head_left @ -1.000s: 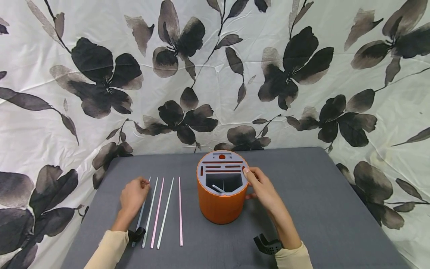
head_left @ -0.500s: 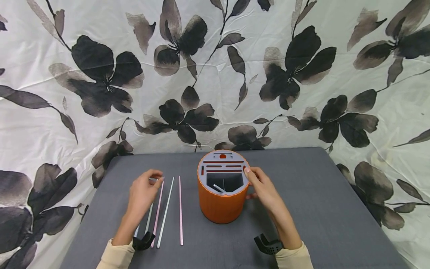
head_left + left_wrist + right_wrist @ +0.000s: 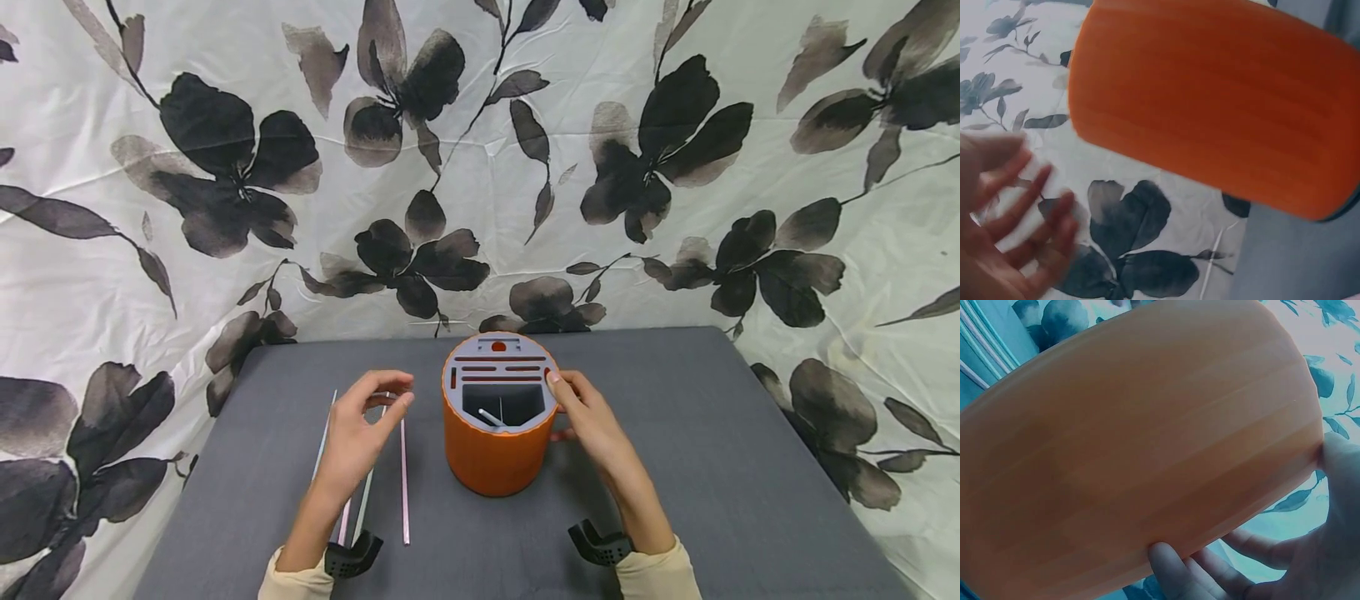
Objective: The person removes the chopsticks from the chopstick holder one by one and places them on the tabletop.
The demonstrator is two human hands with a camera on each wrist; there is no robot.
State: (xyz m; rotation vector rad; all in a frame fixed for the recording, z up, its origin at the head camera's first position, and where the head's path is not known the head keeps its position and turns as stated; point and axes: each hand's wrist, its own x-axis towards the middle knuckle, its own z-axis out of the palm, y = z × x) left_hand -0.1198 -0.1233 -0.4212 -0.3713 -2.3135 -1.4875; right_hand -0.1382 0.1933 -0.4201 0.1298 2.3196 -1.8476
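Note:
My left hand (image 3: 363, 429) hovers over the thin sticks left of an orange round desk organizer (image 3: 491, 467). Its fingers are loosely bent, with a gap between thumb and index finger, and nothing shows in it. The left wrist view has the same hand (image 3: 1022, 231) blurred, fingers spread, apart from the organizer's side. With the thumb on the rim and the fingers against the side, my right hand (image 3: 588, 421) holds the organizer upright. The grey slotted top has an open compartment where a short white stick (image 3: 491, 417) leans.
A pink stick (image 3: 406, 492) lies nearest the organizer. Further left are a pale blue stick (image 3: 325, 437), a white stick (image 3: 366, 500) and another pink stick (image 3: 345, 523), partly behind the left arm. Behind the grey table (image 3: 720, 467) hangs a flowered cloth (image 3: 480, 192).
My left hand has moved right across the sticks towards the organizer, its thumb and index finger coming apart. The right hand and the organizer have stayed in place.

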